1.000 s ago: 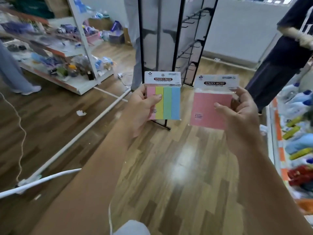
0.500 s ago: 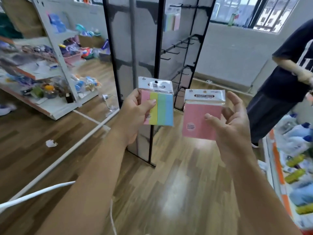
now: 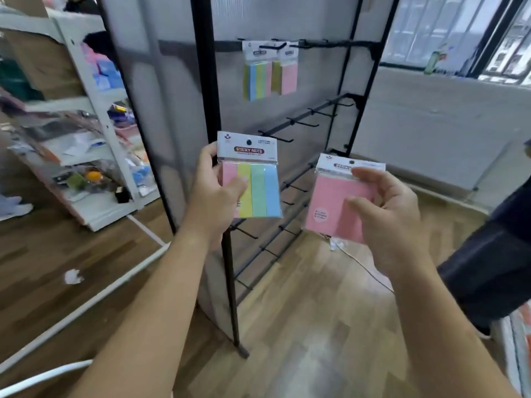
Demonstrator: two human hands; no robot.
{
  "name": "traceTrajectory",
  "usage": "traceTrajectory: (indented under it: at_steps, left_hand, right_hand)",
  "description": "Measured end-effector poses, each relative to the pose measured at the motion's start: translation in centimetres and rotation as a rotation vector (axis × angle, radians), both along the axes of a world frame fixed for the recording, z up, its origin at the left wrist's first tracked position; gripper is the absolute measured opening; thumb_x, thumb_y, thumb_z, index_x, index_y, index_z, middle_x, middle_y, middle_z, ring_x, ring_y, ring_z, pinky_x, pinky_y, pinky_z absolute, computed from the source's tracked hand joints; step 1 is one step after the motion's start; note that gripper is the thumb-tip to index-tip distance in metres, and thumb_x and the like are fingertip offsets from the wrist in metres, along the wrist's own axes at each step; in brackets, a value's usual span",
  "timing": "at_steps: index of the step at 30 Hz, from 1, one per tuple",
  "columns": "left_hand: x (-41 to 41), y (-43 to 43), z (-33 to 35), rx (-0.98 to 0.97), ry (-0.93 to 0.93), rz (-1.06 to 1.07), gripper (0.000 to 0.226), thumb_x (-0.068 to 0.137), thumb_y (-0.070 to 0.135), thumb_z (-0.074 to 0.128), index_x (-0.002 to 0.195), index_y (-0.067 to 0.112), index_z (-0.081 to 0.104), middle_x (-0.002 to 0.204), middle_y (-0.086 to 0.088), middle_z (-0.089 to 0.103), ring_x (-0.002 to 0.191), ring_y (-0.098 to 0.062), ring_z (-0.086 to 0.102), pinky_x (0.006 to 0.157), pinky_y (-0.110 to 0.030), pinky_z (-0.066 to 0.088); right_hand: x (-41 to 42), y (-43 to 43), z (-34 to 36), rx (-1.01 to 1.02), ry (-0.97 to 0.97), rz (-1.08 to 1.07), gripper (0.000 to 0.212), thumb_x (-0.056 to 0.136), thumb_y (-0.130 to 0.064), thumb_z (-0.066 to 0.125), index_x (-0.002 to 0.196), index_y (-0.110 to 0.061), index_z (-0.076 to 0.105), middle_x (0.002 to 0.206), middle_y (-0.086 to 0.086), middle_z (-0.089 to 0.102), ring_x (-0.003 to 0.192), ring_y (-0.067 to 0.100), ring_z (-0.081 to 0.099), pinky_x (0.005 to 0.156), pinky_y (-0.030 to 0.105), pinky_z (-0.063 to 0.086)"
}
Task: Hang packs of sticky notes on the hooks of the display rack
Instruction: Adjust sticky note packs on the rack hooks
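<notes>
The left hand pinches a striped pack, the right hand a pink pack, before the rack.

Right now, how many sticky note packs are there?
4: striped pack in left hand, pink pack in right hand, striped hanging pack and pink hanging pack on top hooks of black metal rack. More may hide behind.

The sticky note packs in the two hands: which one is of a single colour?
The pink pack in the right hand; it is plain pink, while the striped pack in the left hand shows four colour strips.
</notes>
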State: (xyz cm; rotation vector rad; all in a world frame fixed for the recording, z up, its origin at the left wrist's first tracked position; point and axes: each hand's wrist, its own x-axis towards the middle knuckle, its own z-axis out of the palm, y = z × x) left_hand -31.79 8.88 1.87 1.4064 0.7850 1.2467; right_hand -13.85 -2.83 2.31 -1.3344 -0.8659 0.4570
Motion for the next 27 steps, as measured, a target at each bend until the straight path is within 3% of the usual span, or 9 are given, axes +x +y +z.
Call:
traceTrajectory:
  at_steps: [2,4,8,12,15,19,21,25,27]
  left_hand:
    - [2.9,1.2,0.6,0.022,-0.021,0.036,0.058,0.092,-0.007,0.051,0.13,0.035,0.037,0.115,0.0,0.067,0.097,-0.011,0.067,0.074,-0.03,0.057]
    - [5.8,2.7,1.2,0.066,-0.022,0.084,0.07,0.091,-0.007,0.051,0.13,0.049,0.033,0.129,-0.004,0.06,0.109,-0.017,0.065,0.087,-0.041,0.057]
    - [9.8,5.5,3.0,0.15,0.017,0.19,0.075,0.084,-0.002,0.051,0.124,0.059,0.035,0.132,-0.007,0.057,0.116,-0.021,0.061,0.097,-0.049,0.051]
    - [13.3,9.6,3.7,0.219,-0.007,0.258,0.077,0.09,-0.014,0.046,0.125,0.053,0.032,0.133,-0.005,0.053,0.113,-0.013,0.062,0.082,-0.024,0.056]
    - [15.5,12.9,3.9,0.271,-0.011,0.287,0.074,0.091,-0.015,0.045,0.124,0.051,0.04,0.126,0.004,0.058,0.105,-0.004,0.064,0.078,-0.019,0.054]
    - [17.4,16.9,4.5,0.282,0.01,0.334,0.058,0.085,-0.003,0.05,0.117,0.044,0.058,0.121,0.014,0.066,0.113,-0.009,0.063,0.097,-0.038,0.052]
    - [18.1,17.9,5.2,0.295,0.036,0.372,0.053,0.081,0.006,0.051,0.118,0.042,0.057,0.122,0.018,0.066,0.118,-0.008,0.06,0.104,-0.04,0.047]
    - [19.0,19.1,5.9,0.304,0.105,0.376,0.055,0.083,0.01,0.052,0.126,0.044,0.052,0.136,0.006,0.059,0.126,-0.012,0.055,0.107,-0.046,0.043]
    - [19.4,19.5,6.2,0.323,0.139,0.381,0.056,0.083,0.012,0.052,0.128,0.045,0.05,0.14,0.005,0.056,0.13,-0.014,0.052,0.109,-0.048,0.041]
  right_hand:
    - [3.3,2.4,0.2,-0.022,-0.021,0.06,0.045,0.085,0.012,0.053,0.099,-0.03,0.063,0.099,-0.011,0.064,0.078,0.0,0.061,0.068,0.023,0.052]
    - [6.7,5.1,0.7,-0.034,-0.039,0.12,0.047,0.084,0.012,0.052,0.103,-0.029,0.064,0.101,-0.011,0.066,0.084,0.003,0.063,0.075,0.029,0.054]
    - [11.5,9.8,1.9,-0.033,-0.046,0.211,0.049,0.085,0.012,0.051,0.113,-0.027,0.063,0.107,-0.011,0.066,0.088,0.001,0.062,0.076,0.027,0.054]
    - [15.7,15.1,2.9,0.018,-0.095,0.278,0.05,0.086,0.012,0.051,0.118,-0.025,0.063,0.106,-0.012,0.063,0.081,-0.006,0.059,0.072,0.017,0.048]
    - [18.2,19.2,3.4,0.076,-0.11,0.331,0.052,0.087,0.013,0.052,0.11,-0.033,0.063,0.104,-0.013,0.063,0.08,-0.004,0.059,0.073,0.019,0.048]
    - [20.6,24.6,4.7,0.115,-0.189,0.389,0.053,0.087,0.013,0.052,0.115,-0.03,0.06,0.115,-0.008,0.063,0.092,-0.004,0.061,0.078,0.015,0.049]
    - [21.4,27.0,5.5,0.145,-0.211,0.427,0.053,0.086,0.013,0.052,0.116,-0.029,0.059,0.117,-0.005,0.063,0.095,-0.002,0.06,0.08,0.014,0.049]
    - [22.3,30.8,6.8,0.216,-0.219,0.486,0.053,0.086,0.014,0.053,0.118,-0.027,0.059,0.116,-0.003,0.065,0.096,-0.001,0.06,0.078,0.012,0.047]
    - [22.7,32.4,7.1,0.256,-0.214,0.505,0.053,0.085,0.014,0.053,0.12,-0.026,0.059,0.118,0.0,0.065,0.102,0.003,0.061,0.085,0.018,0.049]
